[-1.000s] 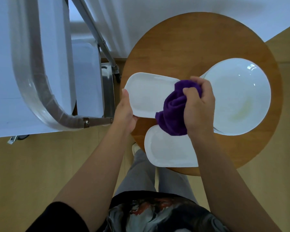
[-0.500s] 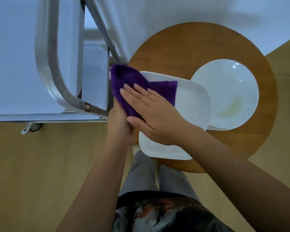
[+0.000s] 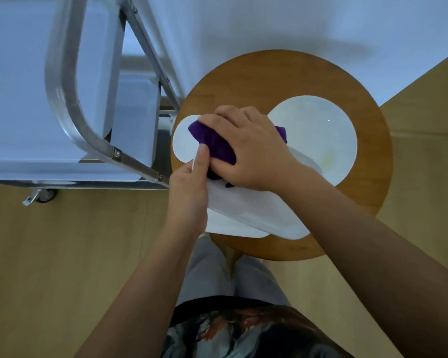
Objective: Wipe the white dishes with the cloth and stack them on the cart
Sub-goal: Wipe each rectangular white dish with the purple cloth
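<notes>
1. A white oblong dish [image 3: 254,210] is held tilted above the round wooden counter [image 3: 243,78], its near long edge overhanging the counter's rim toward the person.
2. The dish's left edge is gripped by the left hand [image 3: 188,192]; the thumb is laid over the top face, and the other fingers are hidden beneath the dish.
3. A purple cloth [image 3: 215,144] is pressed onto the dish by the right hand [image 3: 248,148], whose fingers are bent over the bunched cloth and hold it against the surface.
4. A second white oblong dish [image 3: 183,143] lies flat under the held one, its rounded left end close to the counter's left rim and a corner showing at the near edge.
5. A round white plate [image 3: 318,135] is seen on the right part of the counter, its left side overlapped by the held dish and the hand; a faint yellowish smear is visible on it.
6. Bare wood is left along the far and right rim of the counter.
7. A metal-framed cart [image 3: 62,99] stands just beside the counter's left edge, its white shelf open on the left, with a caster [image 3: 43,197] on the wooden floor [image 3: 62,254].
</notes>
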### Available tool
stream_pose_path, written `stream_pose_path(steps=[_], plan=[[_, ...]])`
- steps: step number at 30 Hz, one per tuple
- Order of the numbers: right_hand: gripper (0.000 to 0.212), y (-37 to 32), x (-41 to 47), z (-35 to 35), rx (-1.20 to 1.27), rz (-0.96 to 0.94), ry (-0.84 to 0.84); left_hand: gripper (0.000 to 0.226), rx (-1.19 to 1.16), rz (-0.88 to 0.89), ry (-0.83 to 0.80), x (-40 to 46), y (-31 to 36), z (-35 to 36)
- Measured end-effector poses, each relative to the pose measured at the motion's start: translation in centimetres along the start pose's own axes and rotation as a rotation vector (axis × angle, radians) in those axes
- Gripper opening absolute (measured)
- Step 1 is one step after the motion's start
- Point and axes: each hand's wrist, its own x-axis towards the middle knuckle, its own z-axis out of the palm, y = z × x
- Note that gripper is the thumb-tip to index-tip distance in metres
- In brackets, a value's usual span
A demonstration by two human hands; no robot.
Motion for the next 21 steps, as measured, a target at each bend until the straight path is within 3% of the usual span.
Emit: stream_pose_path(steps=[4, 8, 14, 21], plan=[[0.042, 1.8, 0.0, -2.7, 0.216, 0.191, -0.049, 0.026, -0.047, -0.004, 0.005, -1.1, -0.7, -0.2], [0.043, 3.2, -1.0, -4.1, 0.334, 0.336, -0.088, 0.041, -0.101, 0.009, 0.031, -1.7, -0.3, 0.1], [0.043, 5.5, -3.6, -4.1, 0.537, 0.627, -0.162, 0.041, -0.12, 0.004, 0.099, -1.5, 0.1, 0.0], [0.041, 6.8, -7.1, -3.3, 0.91, 0.798, 0.024, 0.048, -0.241, -0.022, 0.166, -0.6, 0.8, 0.1]])
